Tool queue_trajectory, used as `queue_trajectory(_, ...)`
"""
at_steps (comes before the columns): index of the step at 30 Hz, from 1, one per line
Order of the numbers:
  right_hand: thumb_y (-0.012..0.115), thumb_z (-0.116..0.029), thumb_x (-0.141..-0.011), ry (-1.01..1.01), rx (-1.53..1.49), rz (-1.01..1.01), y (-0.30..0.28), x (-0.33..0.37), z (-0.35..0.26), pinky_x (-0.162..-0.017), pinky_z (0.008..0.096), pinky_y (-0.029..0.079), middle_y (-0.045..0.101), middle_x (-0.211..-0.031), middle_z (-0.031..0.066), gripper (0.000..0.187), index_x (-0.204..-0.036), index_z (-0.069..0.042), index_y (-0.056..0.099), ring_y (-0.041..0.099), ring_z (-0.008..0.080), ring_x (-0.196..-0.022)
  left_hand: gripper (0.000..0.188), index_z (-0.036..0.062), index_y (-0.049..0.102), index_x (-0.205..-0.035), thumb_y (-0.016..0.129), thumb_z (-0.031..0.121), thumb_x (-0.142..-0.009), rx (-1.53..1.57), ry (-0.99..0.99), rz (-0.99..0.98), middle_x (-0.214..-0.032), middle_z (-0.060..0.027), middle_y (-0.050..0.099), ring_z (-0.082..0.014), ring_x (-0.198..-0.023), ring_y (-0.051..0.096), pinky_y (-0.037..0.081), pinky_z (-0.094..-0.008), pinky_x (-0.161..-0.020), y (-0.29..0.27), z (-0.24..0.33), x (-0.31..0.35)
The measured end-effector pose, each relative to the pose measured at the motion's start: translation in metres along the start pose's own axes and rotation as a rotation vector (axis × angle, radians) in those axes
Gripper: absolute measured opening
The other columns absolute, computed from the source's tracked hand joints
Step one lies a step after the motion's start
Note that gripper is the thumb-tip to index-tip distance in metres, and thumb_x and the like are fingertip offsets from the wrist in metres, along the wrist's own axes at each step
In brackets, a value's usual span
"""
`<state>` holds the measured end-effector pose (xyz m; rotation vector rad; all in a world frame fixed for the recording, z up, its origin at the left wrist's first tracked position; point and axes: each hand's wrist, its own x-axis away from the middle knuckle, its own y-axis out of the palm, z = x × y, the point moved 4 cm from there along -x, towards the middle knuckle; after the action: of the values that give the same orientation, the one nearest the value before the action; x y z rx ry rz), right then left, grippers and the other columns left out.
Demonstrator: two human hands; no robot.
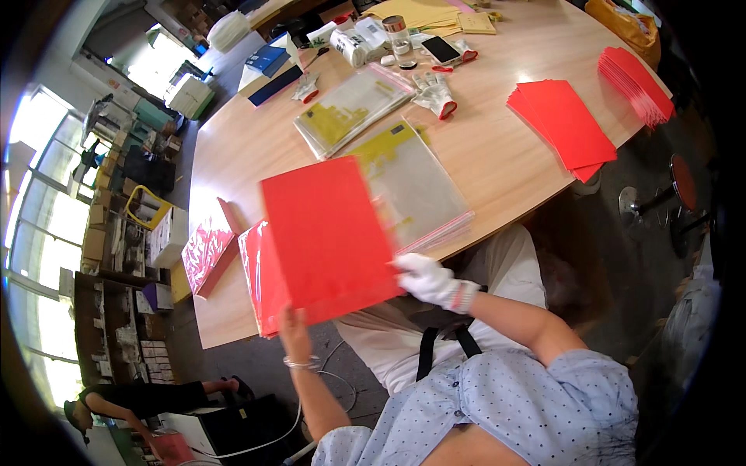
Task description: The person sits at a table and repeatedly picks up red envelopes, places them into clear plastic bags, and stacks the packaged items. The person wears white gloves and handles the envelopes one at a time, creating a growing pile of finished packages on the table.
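Observation:
A large, plain red rectangular sheet (330,233), like a card or folder, is held tilted over the table's near edge. My bare left hand (294,334) grips its lower left corner. My right hand (427,278), in a white glove, pinches the lower right corner. Partly hidden behind the sheet is a pile of red sheets in shiny clear plastic (260,272). Further left lies another glossy wrapped red stack (211,247). To the sheet's right is a stack of clear plastic sleeves (423,186), with a second sleeve stack (350,109) beyond it.
Fanned red sheets (563,128) and a second red pile (633,85) lie along the right of the wooden table (482,147). Gloves (435,95), a phone (441,51) and a tape roll (396,33) sit at the back. Another person (148,400) bends at lower left.

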<state>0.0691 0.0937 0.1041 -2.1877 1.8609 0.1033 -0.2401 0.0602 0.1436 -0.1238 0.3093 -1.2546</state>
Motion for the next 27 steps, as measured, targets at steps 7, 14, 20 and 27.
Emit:
queue_trajectory(7,0.054,-0.028,-0.083,-0.063,0.416,-0.553,0.151,-0.058,-0.042,-0.075,0.0428,0.048,0.061,-0.094,0.0159,0.029,-0.104,-0.009,0.062,0.06,0.0343,-0.089,0.04,-0.0048,0.045,-0.128,0.043,0.007,-0.09,-0.319,-0.1,0.117,-0.134,-0.0168,0.045,-0.0246,-0.114,0.049,0.036,-0.0331,-0.097,-0.165,-0.13,-0.036)
queue_trajectory(14,0.056,-0.016,-0.083,-0.068,-0.115,-0.331,0.111,-0.045,-0.019,-0.075,0.0364,0.049,0.062,-0.094,0.015,0.029,-0.108,-0.001,0.059,0.063,0.0286,-0.085,0.04,-0.0041,0.049,-0.125,0.042,0.011,-0.088,-0.519,-0.028,0.201,-0.116,-0.0212,0.057,-0.0258,-0.1,0.056,0.042,-0.0343,-0.087,-0.122,-0.116,-0.039)
queue_trajectory(20,0.059,-0.011,-0.078,-0.009,0.333,0.146,-0.137,0.002,-0.014,-0.07,0.0355,0.049,0.062,-0.086,0.0132,0.014,-0.091,-0.004,0.062,0.061,0.0275,-0.08,0.05,-0.0046,0.036,-0.134,0.047,0.018,-0.091,-0.335,-0.244,0.367,-0.134,-0.0196,0.042,-0.0264,-0.121,0.044,0.034,-0.0347,-0.1,-0.149,-0.149,-0.032)
queue_trajectory(27,0.06,-0.02,-0.074,0.143,1.303,0.488,-0.402,0.05,0.038,-0.09,0.0402,0.043,0.055,-0.111,0.0174,0.038,-0.108,-0.003,0.053,0.051,0.0342,-0.105,0.048,-0.0028,0.038,-0.131,0.051,0.018,-0.09,-0.817,0.388,0.463,-0.14,-0.0196,0.034,-0.0329,-0.129,0.034,0.028,-0.0427,-0.105,-0.106,-0.051,-0.039)
